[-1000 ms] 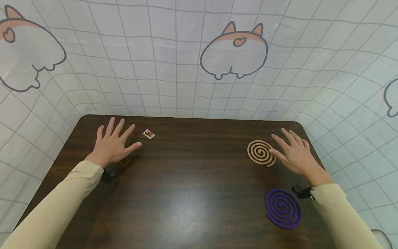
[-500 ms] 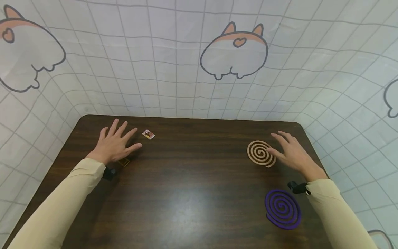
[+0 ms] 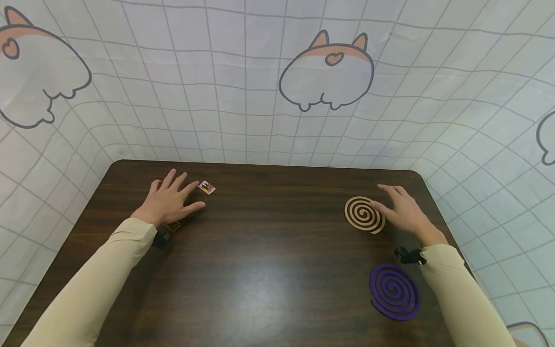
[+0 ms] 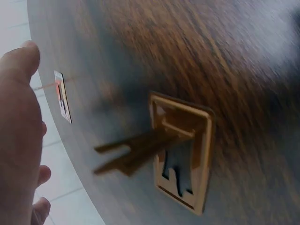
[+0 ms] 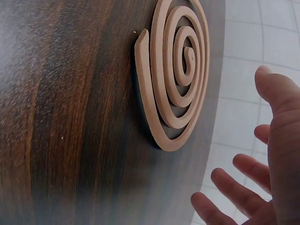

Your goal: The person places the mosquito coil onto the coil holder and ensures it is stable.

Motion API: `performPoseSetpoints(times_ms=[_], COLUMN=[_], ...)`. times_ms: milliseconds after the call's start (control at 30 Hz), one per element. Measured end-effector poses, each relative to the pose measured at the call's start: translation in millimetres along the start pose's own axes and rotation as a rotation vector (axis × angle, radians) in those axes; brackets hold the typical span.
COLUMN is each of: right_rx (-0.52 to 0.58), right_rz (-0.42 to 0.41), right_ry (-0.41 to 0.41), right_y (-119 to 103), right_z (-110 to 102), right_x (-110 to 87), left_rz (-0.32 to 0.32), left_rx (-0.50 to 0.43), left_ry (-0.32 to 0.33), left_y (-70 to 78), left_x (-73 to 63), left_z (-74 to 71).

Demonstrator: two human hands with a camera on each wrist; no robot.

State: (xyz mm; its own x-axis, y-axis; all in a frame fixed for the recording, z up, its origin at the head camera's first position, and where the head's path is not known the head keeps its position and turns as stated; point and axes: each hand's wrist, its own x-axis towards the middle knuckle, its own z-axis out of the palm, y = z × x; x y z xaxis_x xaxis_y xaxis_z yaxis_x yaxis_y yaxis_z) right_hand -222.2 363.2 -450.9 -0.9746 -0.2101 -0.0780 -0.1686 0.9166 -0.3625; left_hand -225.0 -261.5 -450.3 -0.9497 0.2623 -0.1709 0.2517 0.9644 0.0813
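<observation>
My left hand [image 3: 166, 205] is held over the table's far left part with its fingers spread, holding nothing. Beneath its palm side sits a gold rectangular metal stand [image 4: 205, 161] with a raised forked tongue; the head view shows only its edge. A small flat piece with a printed picture [image 3: 206, 187] lies just right of the left fingertips. On the other side, my right hand [image 3: 407, 214] has loosely extended fingers and holds nothing. Its thumb overlaps the right edge of a tan mosquito coil [image 5: 144, 70] in the head view. Nearer me lies a purple mosquito coil [image 3: 392, 287].
The dark wood-grain table [image 3: 260, 241] has rounded far corners. White grid-patterned cloth [image 3: 243, 96] with cartoon animal prints stands behind it and along both sides. Small black wrist cameras hang under both cuffs.
My left hand has shifted right, bringing its fingertips up to the picture piece. My right hand has drifted slightly left, its thumb further over the tan mosquito coil. The objects lie where they were.
</observation>
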Motion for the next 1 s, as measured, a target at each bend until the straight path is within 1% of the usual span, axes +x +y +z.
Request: performPoseSetpoints(times_ms=[200, 400, 700, 800, 1000], right_rx=[0.034, 0.056, 0.069, 0.075, 0.102], right_rz=[0.02, 0.032, 0.016, 0.011, 0.026], right_ry=[-0.01, -0.016, -0.025, -0.029, -0.048], right_y=[3, 7, 10, 11, 11], right_z=[3, 5, 9, 11, 14], right_x=[4.0, 7.3, 10.4, 12.3, 14.4], left_rz=[-0.005, -0.04, -0.046, -0.049, -0.044], left_rx=[0.014, 0.011, 0.003, 0.006, 0.011], left_ry=[-0.022, -0.061, -0.097, -0.098, -0.077], left_y=[8.1, 17.1, 21.1, 21.0, 22.6], left_x=[5.1, 7.5, 10.2, 9.9, 9.8], left_z=[-1.2, -0.5, 6.1, 8.5, 10.9])
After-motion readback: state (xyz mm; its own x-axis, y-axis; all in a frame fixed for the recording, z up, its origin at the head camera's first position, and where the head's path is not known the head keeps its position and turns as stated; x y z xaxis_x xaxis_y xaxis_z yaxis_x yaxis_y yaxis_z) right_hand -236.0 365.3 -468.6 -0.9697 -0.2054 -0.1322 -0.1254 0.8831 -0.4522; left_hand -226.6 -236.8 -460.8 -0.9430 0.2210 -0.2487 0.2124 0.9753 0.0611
